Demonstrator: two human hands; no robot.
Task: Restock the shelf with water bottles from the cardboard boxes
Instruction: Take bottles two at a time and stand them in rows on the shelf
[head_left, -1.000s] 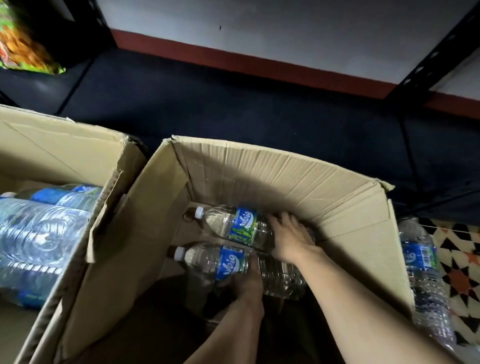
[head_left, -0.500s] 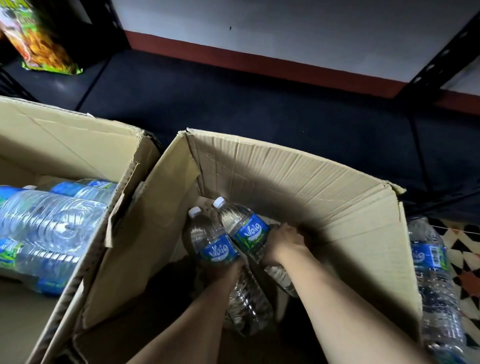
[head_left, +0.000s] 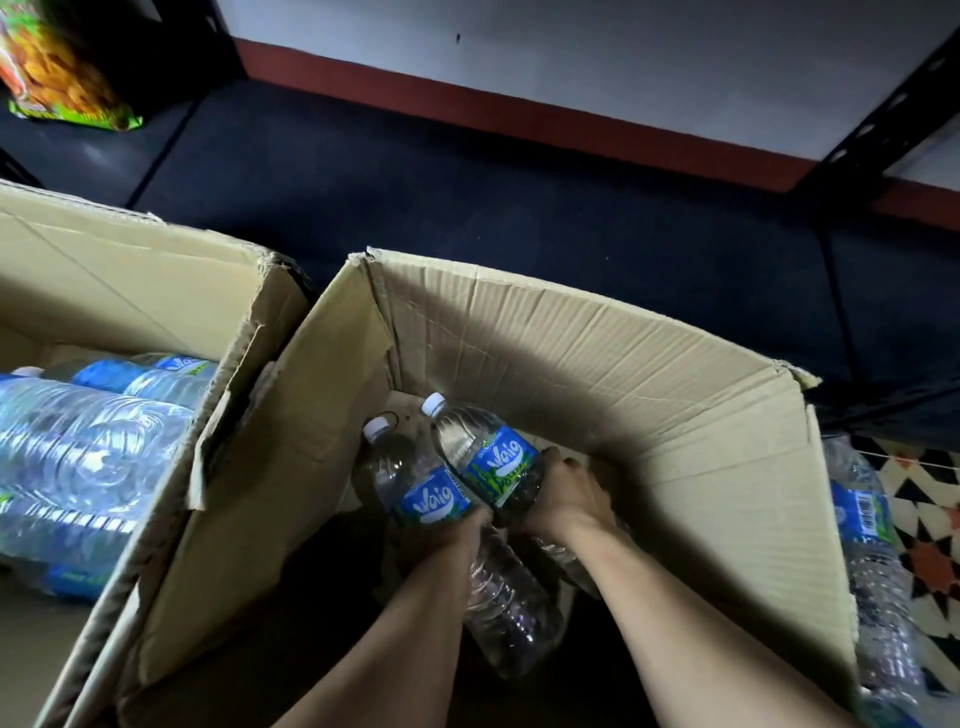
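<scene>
L grip (head_left: 457, 535) wrapped round left bottle (head_left: 423, 501) just below its label. R grip (head_left: 566, 499) wrapped round right bottle (head_left: 498, 457). Both bottles inside mid carton (head_left: 623, 353), side by side, tilted, caps toward far wall. Dark shelf (head_left: 467, 197) behind carton. More bottles (head_left: 78, 457) lie in next carton (head_left: 130, 280).

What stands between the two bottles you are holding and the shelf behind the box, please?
Only the box's raised far flap. The left bottle in the left hand and the right bottle in the right hand sit below its edge and must go over it to the shelf. Nothing else visible.
</scene>
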